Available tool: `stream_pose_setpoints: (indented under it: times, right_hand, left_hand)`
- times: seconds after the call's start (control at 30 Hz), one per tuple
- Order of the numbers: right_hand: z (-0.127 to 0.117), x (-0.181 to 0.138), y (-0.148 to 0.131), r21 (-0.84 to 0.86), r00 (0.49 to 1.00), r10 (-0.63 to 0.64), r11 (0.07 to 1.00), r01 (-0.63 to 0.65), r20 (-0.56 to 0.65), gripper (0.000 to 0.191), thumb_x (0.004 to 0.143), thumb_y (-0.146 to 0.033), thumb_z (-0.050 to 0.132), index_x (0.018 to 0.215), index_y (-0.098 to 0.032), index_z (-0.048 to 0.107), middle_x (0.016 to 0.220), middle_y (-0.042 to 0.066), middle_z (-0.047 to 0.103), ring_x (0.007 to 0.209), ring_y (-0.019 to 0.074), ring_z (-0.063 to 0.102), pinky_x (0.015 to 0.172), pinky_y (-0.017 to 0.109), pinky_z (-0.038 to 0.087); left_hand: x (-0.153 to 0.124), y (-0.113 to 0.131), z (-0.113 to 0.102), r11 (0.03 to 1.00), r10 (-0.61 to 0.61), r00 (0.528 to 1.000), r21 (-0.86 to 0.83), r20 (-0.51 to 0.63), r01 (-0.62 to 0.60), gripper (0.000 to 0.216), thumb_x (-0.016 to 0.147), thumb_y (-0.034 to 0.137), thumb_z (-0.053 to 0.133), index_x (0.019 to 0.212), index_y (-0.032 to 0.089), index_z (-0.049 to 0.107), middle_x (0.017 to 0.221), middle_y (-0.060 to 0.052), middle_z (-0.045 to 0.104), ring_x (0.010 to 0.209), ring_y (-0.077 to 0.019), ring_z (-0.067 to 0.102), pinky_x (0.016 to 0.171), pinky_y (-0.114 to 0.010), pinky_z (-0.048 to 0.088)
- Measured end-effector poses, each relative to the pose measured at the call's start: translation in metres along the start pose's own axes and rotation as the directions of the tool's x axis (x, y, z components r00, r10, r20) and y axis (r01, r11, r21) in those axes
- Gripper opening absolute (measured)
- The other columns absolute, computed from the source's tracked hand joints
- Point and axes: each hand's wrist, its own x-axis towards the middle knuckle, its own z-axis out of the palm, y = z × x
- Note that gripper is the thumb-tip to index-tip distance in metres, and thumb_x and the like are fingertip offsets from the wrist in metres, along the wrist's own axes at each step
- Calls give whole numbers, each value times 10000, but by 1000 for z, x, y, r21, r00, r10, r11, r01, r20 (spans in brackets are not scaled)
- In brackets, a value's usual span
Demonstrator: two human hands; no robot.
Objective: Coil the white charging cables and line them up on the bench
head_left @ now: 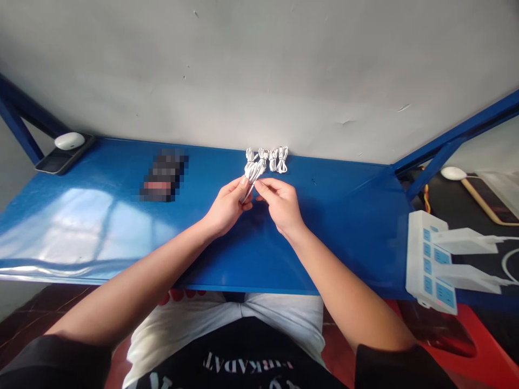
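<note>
My left hand (230, 204) is closed around a bundled white cable (254, 170), whose loops stick up above the thumb. From the other side my right hand (280, 202) pinches at the middle of this bundle, thumb against forefinger; what its fingertips grip looks like part of the cable, though it is small. Just behind, along the wall, lie several more white cable bundles (283, 160), each gathered at its middle. The held cable partly covers the leftmost ones.
The blue table (344, 216) meets a grey wall. A blurred-out dark object (164, 175) lies left of my hands. A phone with a white mouse (70, 141) sits at the far left. On the right, a white power strip (432, 262) holds two plugged-in chargers at the table's edge.
</note>
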Motion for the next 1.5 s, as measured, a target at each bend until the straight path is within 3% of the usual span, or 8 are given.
stream_pose_setpoints:
  times: [0.3,0.57,0.7,0.93,1.13,1.23,1.4,1.5]
  right_hand:
    - [3,3,-5,396,970,219,885,-245,109,148,734,-264,786,851,-216,709,889,0,724,851,163,666,792,305,535]
    - [1,2,-9,407,971,209,882,-239,118,127,718,-232,772,802,-220,678,855,-11,696,842,155,637,799,303,506]
    - [1,4,-5,402,968,217,881,-249,123,152,704,-232,774,819,-223,674,894,-9,707,872,162,643,855,324,505]
    - [-6,9,0,313,924,337,871,-379,181,248,703,-266,791,935,-258,703,988,-15,744,913,181,666,837,337,493]
    - [-12,8,-7,257,955,217,929,-266,204,175,712,-250,790,876,-218,735,920,15,750,944,204,672,931,379,499]
    - [-12,8,-6,224,960,172,949,-222,222,177,730,-280,799,881,-215,735,906,19,750,966,219,682,987,411,496]
    - [-10,6,-2,133,973,59,987,-91,225,321,790,-376,788,1082,-262,720,1091,19,752,1106,230,669,1092,431,457]
    - [-10,5,-2,42,969,0,999,-10,246,254,828,-416,760,1010,-239,735,1077,40,753,1121,246,669,1086,434,465]
  left_hand:
    - [1,-2,-3,996,-15,1000,-83,27,17,220,928,353,666,870,142,642,693,21,388,618,-92,379,558,-180,389]
    - [2,-2,-4,995,-10,1000,-95,10,11,188,910,325,698,945,162,610,739,10,480,621,-84,427,529,-176,358]
    - [2,-3,-4,996,11,1000,-92,-14,-12,249,918,308,692,816,166,515,748,0,521,631,-85,447,544,-180,358]
    - [0,-5,-4,997,-12,1000,-82,-13,11,270,923,338,683,830,178,487,759,10,519,605,-78,429,534,-185,348]
    - [-2,-2,-4,1000,-4,1000,12,19,4,303,911,356,698,820,190,461,752,18,527,586,-73,412,527,-175,336]
    - [-2,2,-6,999,-41,997,-30,60,43,280,933,316,666,815,190,445,731,22,497,584,-75,419,531,-178,346]
    - [0,8,-10,970,-160,978,-162,130,180,200,944,276,613,844,186,465,690,29,440,509,-65,358,471,-181,307]
    - [0,11,-9,965,-186,973,-163,135,207,169,939,269,594,857,177,480,661,33,416,486,-61,340,449,-171,275]
